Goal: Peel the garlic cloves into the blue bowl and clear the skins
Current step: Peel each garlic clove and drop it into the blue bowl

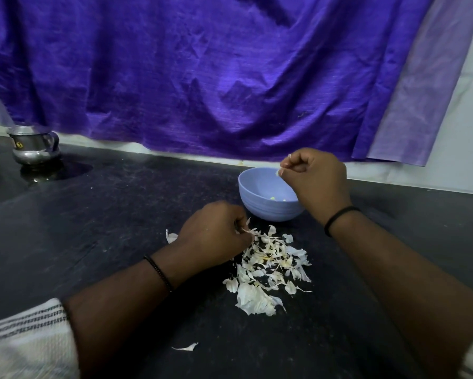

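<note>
A garlic clove is held over the blue bowl while skins are gathered on the counter.

Behind the dark counter (98, 214) a purple cloth (202, 72) is hung, with one steel jug (34, 146) at the far left. One blue bowl (257, 187) is set just beyond the single heap of skins (268, 266), seemingly so peeled cloves drop straight in; at least two pale pieces are seen inside. The right hand (315, 179) is clenched over the bowl, pinching a small pale piece, likely a garlic clove (278, 173). The left hand (216, 231) is curled, pinching skins at the heap's edge.
</note>
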{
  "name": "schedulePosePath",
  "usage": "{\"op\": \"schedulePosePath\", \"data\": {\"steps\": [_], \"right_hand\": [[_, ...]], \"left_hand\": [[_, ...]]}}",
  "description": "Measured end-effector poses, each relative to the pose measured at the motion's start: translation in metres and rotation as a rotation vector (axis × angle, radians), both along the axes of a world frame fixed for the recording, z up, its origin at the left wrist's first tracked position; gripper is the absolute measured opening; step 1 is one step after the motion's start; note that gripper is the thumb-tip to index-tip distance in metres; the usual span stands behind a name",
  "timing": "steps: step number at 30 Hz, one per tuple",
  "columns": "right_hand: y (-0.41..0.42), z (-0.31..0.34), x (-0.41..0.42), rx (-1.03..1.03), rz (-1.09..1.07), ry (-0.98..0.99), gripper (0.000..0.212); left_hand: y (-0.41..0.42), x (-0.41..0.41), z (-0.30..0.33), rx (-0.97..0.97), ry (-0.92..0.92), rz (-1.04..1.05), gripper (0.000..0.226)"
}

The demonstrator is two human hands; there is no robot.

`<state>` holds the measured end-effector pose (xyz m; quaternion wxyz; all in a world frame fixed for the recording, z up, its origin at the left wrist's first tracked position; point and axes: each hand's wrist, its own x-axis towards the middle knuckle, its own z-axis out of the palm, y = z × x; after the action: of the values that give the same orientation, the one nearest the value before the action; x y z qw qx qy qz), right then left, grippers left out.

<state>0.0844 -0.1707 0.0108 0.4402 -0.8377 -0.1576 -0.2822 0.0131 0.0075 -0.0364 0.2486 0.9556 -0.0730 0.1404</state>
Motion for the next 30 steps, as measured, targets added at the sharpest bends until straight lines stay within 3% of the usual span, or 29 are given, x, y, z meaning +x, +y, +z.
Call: {"op": "schedulePosePath", "data": {"steps": [5, 9, 14, 20, 24, 27, 29, 30], "right_hand": [[-0.001, 0.007, -0.005, 0.038, -0.021, -0.044, 0.014], [-0.001, 0.001, -0.041, 0.051, 0.043, -0.119, 0.044], [-0.007, -0.016, -0.065, -0.096, 0.184, 0.046, 0.020], [-0.018, -0.026, -0.062, -0.349, 0.195, 0.096, 0.028], [-0.017, -0.030, -0.062, -0.492, 0.210, 0.115, 0.006], [-0.018, -0.032, -0.060, -0.555, 0.170, 0.098, 0.021], [-0.019, -0.033, -0.059, -0.526, 0.166, 0.083, 0.004], [-0.018, -0.034, -0.059, -0.516, 0.156, 0.081, 0.014]], "left_hand": [[0.000, 0.001, -0.001, 0.016, -0.012, -0.006, 0.020], [0.002, 0.002, 0.002, -0.008, -0.008, -0.002, 0.035], [0.007, 0.001, 0.007, -0.015, -0.024, 0.021, 0.043], [0.010, 0.001, 0.009, -0.076, -0.079, -0.029, 0.010], [0.009, 0.001, 0.007, -0.033, -0.051, -0.019, 0.020], [0.012, 0.001, 0.007, -0.041, -0.103, 0.035, 0.040], [0.014, 0.000, 0.008, -0.045, -0.144, 0.070, 0.032], [0.014, -0.001, 0.009, -0.060, -0.147, 0.089, 0.024]]}}
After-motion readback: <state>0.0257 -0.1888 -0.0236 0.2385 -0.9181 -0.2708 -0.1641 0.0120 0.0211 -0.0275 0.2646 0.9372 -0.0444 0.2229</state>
